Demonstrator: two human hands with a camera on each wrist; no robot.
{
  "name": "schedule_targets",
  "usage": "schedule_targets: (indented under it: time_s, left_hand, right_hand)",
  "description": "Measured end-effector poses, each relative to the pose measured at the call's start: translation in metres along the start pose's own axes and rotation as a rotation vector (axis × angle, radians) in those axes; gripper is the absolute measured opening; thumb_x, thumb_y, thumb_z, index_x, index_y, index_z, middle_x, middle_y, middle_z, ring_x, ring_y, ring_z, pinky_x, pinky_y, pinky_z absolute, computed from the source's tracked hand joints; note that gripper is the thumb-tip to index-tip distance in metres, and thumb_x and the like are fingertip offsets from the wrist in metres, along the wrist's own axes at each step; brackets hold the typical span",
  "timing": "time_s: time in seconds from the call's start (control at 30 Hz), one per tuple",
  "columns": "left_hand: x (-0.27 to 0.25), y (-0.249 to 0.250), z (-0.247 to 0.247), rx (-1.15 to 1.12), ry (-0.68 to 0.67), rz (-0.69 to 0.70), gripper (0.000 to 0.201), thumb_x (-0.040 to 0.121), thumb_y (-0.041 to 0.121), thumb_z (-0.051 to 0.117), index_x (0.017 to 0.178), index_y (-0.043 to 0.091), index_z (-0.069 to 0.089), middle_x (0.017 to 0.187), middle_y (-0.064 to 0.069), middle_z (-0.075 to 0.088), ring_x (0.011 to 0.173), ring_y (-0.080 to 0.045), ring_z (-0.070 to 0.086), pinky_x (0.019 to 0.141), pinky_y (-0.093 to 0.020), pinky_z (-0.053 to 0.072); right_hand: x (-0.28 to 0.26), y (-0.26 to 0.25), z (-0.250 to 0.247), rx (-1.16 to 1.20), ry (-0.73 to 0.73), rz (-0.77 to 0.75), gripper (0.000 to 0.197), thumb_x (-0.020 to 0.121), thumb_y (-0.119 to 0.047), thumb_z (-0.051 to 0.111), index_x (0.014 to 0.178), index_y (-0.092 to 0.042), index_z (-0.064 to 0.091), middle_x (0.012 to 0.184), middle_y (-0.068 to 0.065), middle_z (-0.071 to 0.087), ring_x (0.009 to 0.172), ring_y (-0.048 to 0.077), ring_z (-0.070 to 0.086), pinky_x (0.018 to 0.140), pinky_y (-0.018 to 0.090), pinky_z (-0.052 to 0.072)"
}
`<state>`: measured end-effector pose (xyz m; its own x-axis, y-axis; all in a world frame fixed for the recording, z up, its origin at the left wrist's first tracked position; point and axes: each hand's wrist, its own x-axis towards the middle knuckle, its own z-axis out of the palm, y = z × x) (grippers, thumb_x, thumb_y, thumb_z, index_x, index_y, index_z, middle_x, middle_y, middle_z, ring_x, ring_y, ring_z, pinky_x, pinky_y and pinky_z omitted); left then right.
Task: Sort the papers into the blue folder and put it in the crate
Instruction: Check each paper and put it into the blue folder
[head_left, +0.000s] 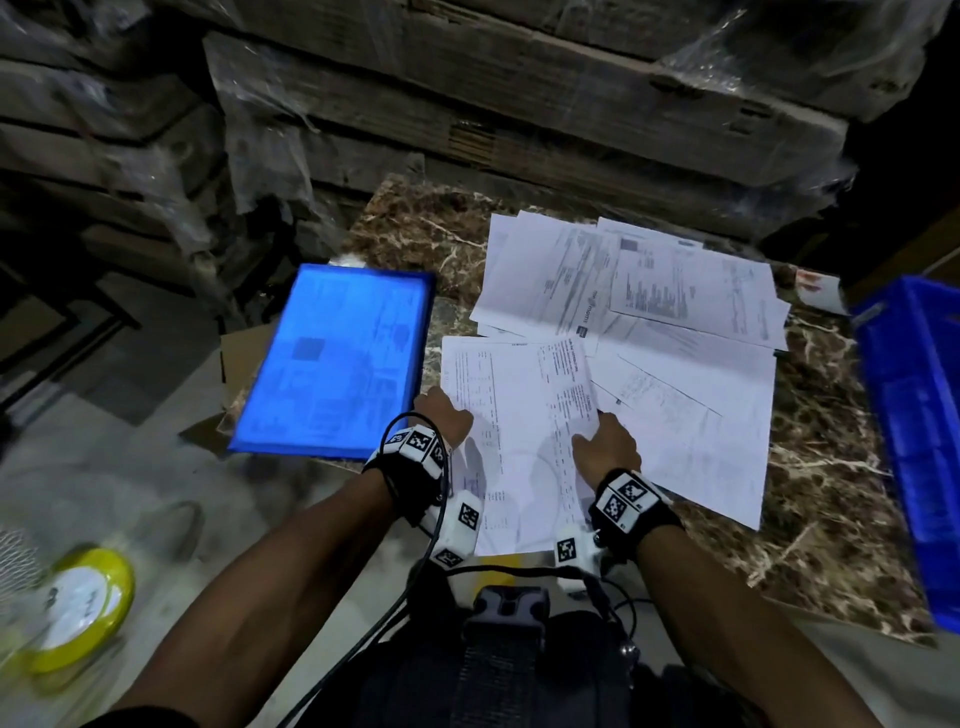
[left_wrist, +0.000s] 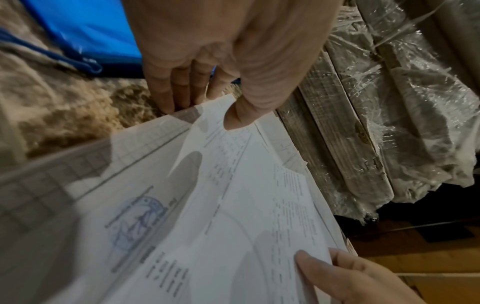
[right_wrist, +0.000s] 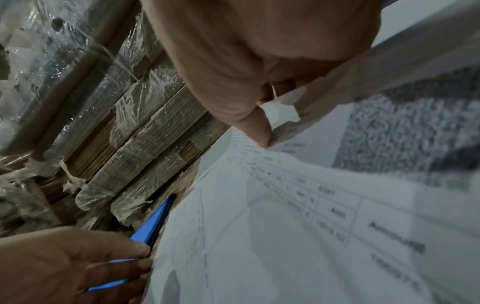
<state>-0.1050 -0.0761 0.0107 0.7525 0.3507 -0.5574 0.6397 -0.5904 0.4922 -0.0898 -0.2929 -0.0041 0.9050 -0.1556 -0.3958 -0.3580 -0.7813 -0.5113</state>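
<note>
Both hands hold a small stack of printed papers just above the near edge of the marble table. My left hand pinches its left edge, with the thumb on top and the fingers beneath. My right hand pinches the right edge, thumb on top. More loose papers lie fanned out on the table behind. The blue folder lies shut to the left, with a sheet showing through its cover. The blue crate stands at the right edge, partly cut off.
The brown marble table holds the papers. Plastic-wrapped cardboard stacks rise close behind it. An open cardboard box sits under the folder's left side. A yellow tape roll lies on the floor at lower left.
</note>
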Motion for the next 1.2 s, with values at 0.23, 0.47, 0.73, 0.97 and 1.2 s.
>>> schedule_targets:
  time_s: [0.23, 0.47, 0.73, 0.97, 1.2]
  left_hand:
    - [0.008, -0.004, -0.003, -0.16, 0.037, -0.01, 0.033, 0.084, 0.013, 0.057, 0.108, -0.008, 0.05, 0.106, -0.02, 0.056, 0.092, -0.033, 0.059, 0.069, -0.038, 0.048]
    - [0.013, -0.007, -0.005, -0.146, -0.055, -0.017, 0.031, 0.083, 0.005, 0.055, 0.057, 0.009, 0.038, 0.059, -0.004, 0.038, 0.053, -0.018, 0.042, 0.046, -0.021, 0.027]
    - [0.001, -0.006, -0.01, -0.207, 0.018, 0.255, 0.023, 0.091, 0.003, 0.05, 0.111, -0.001, 0.061, 0.106, -0.012, 0.064, 0.1, -0.027, 0.059, 0.075, -0.027, 0.043]
    - [-0.009, 0.009, -0.034, -0.428, 0.207, 0.513, 0.014, 0.096, 0.007, 0.047, 0.097, -0.005, 0.054, 0.083, -0.009, 0.059, 0.076, -0.022, 0.053, 0.07, -0.03, 0.041]
    - [-0.037, 0.015, -0.057, -0.397, 0.382, 0.807, 0.016, 0.094, 0.027, 0.046, 0.086, 0.015, 0.054, 0.075, -0.002, 0.059, 0.073, -0.026, 0.058, 0.064, -0.033, 0.043]
  right_hand:
    - [0.004, 0.004, 0.003, 0.048, 0.008, 0.034, 0.042, 0.087, -0.018, 0.056, 0.13, -0.019, 0.052, 0.12, 0.009, 0.063, 0.104, 0.032, 0.06, 0.086, 0.034, 0.048]
    - [0.002, 0.005, 0.001, 0.088, -0.038, 0.122, 0.036, 0.089, -0.019, 0.053, 0.125, -0.017, 0.056, 0.121, 0.008, 0.063, 0.106, 0.032, 0.059, 0.086, 0.031, 0.046]
    - [-0.002, 0.01, 0.0, 0.269, -0.034, 0.064, 0.017, 0.089, -0.014, 0.054, 0.098, -0.008, 0.067, 0.086, 0.004, 0.064, 0.081, 0.025, 0.058, 0.071, 0.026, 0.044]
    - [-0.012, -0.004, -0.025, 0.717, 0.055, -0.07, 0.019, 0.086, 0.001, 0.062, 0.102, -0.003, 0.053, 0.102, 0.011, 0.064, 0.092, 0.027, 0.063, 0.076, 0.036, 0.053]
    - [-0.032, -0.025, -0.057, 0.76, 0.142, -0.32, 0.023, 0.088, 0.007, 0.057, 0.102, -0.013, 0.059, 0.107, 0.011, 0.067, 0.094, 0.024, 0.064, 0.079, 0.037, 0.054]
